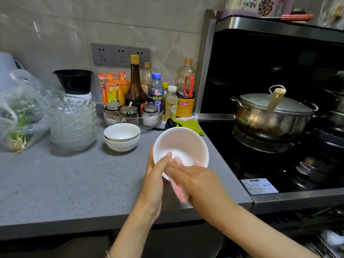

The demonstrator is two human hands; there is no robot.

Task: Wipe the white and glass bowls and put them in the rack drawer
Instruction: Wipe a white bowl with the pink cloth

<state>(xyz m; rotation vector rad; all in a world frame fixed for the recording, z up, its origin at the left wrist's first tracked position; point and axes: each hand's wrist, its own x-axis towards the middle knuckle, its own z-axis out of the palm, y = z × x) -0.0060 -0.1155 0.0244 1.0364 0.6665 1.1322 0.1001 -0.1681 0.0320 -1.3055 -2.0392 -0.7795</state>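
My left hand [155,175] grips the near rim of a white bowl [183,142], tilted toward me above the counter's right end. My right hand [201,180] presses a pink cloth [177,185] into the bowl, fingers curled over the cloth. Two more white bowls [122,136] sit stacked on the grey counter [65,183] just left of it. A stack of several glass bowls [71,121] stands farther left. At the bottom right corner, part of a wire rack [327,244] shows below the counter's edge.
Sauce bottles [160,90] and a glass tray of spice jars [130,114] line the wall. A bag of greens [18,112] lies far left. A lidded steel pot [273,112] sits on the black stove to the right. A yellow-green cloth [189,124] lies behind the bowl.
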